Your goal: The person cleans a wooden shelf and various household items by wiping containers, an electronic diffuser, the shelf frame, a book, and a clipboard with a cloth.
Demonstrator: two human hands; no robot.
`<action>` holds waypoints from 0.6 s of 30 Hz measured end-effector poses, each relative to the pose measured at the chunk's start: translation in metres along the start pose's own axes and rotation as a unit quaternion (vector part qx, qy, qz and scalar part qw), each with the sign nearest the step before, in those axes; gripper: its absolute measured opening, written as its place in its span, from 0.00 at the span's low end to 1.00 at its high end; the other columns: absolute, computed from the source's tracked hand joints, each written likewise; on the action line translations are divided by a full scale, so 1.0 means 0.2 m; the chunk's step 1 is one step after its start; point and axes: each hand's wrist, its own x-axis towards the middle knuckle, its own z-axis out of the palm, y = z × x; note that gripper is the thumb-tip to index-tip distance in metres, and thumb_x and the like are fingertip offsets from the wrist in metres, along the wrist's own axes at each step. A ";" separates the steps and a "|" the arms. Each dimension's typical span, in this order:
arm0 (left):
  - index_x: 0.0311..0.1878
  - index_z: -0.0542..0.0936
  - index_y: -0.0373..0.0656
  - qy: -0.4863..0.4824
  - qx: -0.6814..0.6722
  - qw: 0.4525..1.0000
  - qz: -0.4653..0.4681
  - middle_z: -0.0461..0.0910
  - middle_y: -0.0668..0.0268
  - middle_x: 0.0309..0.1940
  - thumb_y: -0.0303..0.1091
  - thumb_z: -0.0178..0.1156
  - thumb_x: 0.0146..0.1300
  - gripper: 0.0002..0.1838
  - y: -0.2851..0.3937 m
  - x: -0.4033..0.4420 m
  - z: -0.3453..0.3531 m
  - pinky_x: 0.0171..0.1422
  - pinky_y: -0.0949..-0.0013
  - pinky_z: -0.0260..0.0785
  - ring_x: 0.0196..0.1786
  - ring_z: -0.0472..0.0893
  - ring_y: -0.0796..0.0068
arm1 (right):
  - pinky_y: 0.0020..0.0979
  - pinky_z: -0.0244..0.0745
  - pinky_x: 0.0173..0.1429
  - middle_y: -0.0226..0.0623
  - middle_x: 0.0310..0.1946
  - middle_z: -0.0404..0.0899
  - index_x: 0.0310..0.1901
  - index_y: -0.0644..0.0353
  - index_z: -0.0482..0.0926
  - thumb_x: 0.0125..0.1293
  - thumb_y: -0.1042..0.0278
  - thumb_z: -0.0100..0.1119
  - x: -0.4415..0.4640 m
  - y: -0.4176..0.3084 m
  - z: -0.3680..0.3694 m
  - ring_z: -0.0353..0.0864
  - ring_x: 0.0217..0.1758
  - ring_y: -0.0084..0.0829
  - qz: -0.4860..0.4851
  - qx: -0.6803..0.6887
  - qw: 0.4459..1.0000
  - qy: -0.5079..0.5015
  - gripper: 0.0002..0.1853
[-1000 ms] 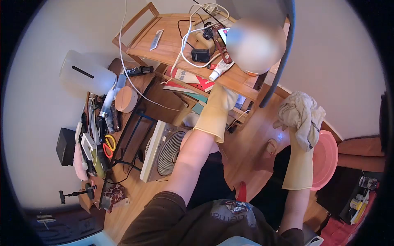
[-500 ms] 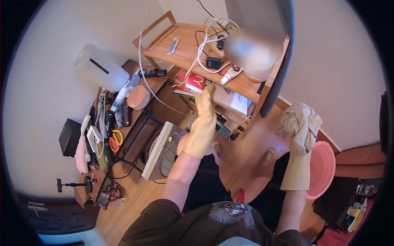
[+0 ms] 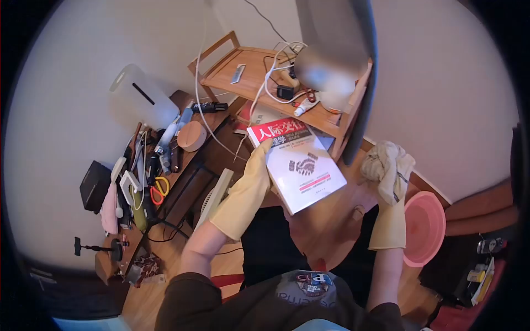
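Note:
A white book (image 3: pixel 306 168) with a red band and Chinese characters is in my left hand (image 3: pixel 261 161), which wears a cream rubber glove. The thumb lies on the cover's left edge, and the other fingers are hidden beneath it. The book is tilted in front of the wooden shelf rack (image 3: pixel 326 122). My right hand (image 3: pixel 381 182), gloved the same way, holds a crumpled grey-white cloth (image 3: pixel 391 165) that covers most of its fingers. Behind the book, another red-and-white book (image 3: pixel 259 115) shows on the lower shelf.
Cables, a black adapter (image 3: pixel 285 92) and a white tube (image 3: pixel 305 107) lie on the rack's top. A pink basin (image 3: pixel 425 229) stands at the right. On the left desk are orange-handled scissors (image 3: pixel 160 190) and a round wooden box (image 3: pixel 191 136). A fan (image 3: pixel 212 201) stands below.
My left hand has drawn the book out of the lower shelf toward me, and its cover now faces up. My right hand with the cloth has shifted slightly left in view.

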 end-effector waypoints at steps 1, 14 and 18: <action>0.68 0.74 0.34 0.003 0.012 1.000 -0.017 0.82 0.49 0.63 0.41 0.57 0.77 0.24 -0.02 -0.02 0.00 0.69 0.51 0.76 0.62 0.83 0.52 | 0.26 0.62 0.16 0.38 0.14 0.74 0.25 0.69 0.77 0.77 0.62 0.51 0.00 0.00 0.00 0.69 0.11 0.24 0.005 0.004 1.000 0.004 0.23; 0.73 0.70 0.34 -0.132 0.108 0.978 -0.122 0.79 0.50 0.66 0.42 0.61 0.73 0.31 -0.03 -0.43 -0.04 0.73 0.50 0.73 0.67 0.81 0.55 | 0.27 0.63 0.23 0.32 0.19 0.75 0.33 0.67 0.81 0.75 0.66 0.54 -0.05 -0.15 0.00 0.72 0.19 0.22 0.006 -0.158 0.986 -0.050 0.15; 0.76 0.67 0.35 -0.123 0.161 0.968 -0.149 0.76 0.50 0.70 0.43 0.59 0.73 0.33 -0.13 -0.46 -0.14 0.77 0.50 0.69 0.72 0.77 0.54 | 0.33 0.73 0.42 0.37 0.37 0.81 0.39 0.64 0.84 0.79 0.61 0.53 -0.02 0.05 -0.08 0.80 0.39 0.30 0.105 -0.180 0.973 -0.100 0.16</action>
